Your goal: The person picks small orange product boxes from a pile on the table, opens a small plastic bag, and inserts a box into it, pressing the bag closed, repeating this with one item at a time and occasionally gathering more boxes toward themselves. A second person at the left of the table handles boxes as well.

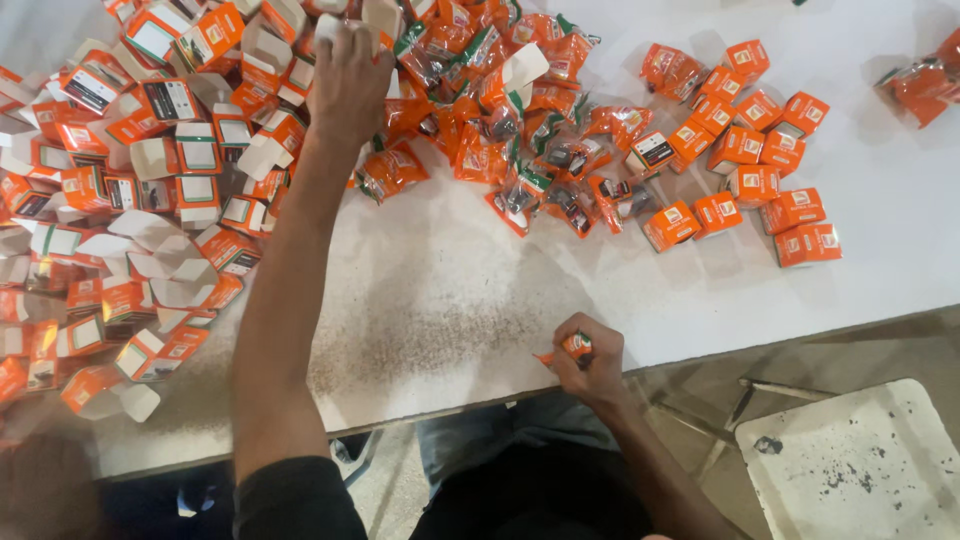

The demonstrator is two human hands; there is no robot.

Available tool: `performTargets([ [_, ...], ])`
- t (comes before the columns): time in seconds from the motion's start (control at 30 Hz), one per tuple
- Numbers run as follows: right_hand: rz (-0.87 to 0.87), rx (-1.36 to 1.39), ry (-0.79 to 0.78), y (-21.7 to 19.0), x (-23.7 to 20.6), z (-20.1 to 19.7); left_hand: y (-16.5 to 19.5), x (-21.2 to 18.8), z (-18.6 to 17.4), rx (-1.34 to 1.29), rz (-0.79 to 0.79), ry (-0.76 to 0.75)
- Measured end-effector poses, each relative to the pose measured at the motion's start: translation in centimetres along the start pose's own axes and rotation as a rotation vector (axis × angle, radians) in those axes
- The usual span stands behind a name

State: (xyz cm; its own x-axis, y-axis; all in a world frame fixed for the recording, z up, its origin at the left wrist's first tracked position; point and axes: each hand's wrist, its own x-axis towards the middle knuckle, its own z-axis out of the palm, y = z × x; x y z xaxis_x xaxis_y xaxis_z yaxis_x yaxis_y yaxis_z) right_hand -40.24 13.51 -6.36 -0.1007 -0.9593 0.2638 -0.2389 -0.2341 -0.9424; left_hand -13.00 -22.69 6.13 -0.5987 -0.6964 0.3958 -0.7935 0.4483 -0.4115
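Observation:
My left hand (348, 82) reaches far across the white table (450, 290) into a heap of open orange and white cartons (150, 170), fingers closed around a white carton flap at the top. My right hand (590, 360) rests near the table's front edge, closed on a small orange plastic packet (572, 347). A pile of orange plastic packets (500, 130) lies in the middle at the back, just right of my left hand.
Closed orange boxes (760, 170) stand grouped at the right of the table. More orange packets (920, 85) lie at the far right edge. A white stained stool top (860, 465) sits below the table at the lower right.

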Motion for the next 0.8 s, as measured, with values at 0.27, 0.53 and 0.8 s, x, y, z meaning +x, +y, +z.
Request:
performTargets([
  [0.27,0.001,0.152,-0.062,1.2,0.1,-0.4,6.5,-8.9,-4.7,-0.629,-0.029,0.212],
  [0.53,-0.039,0.551,-0.048,1.6,1.6,-0.2,16.1,-16.9,-7.6,-1.001,-0.257,0.069],
  [0.8,0.252,0.429,0.165,-0.6,1.8,-0.8,21.0,-20.7,-9.6,-1.257,-0.354,0.039],
])
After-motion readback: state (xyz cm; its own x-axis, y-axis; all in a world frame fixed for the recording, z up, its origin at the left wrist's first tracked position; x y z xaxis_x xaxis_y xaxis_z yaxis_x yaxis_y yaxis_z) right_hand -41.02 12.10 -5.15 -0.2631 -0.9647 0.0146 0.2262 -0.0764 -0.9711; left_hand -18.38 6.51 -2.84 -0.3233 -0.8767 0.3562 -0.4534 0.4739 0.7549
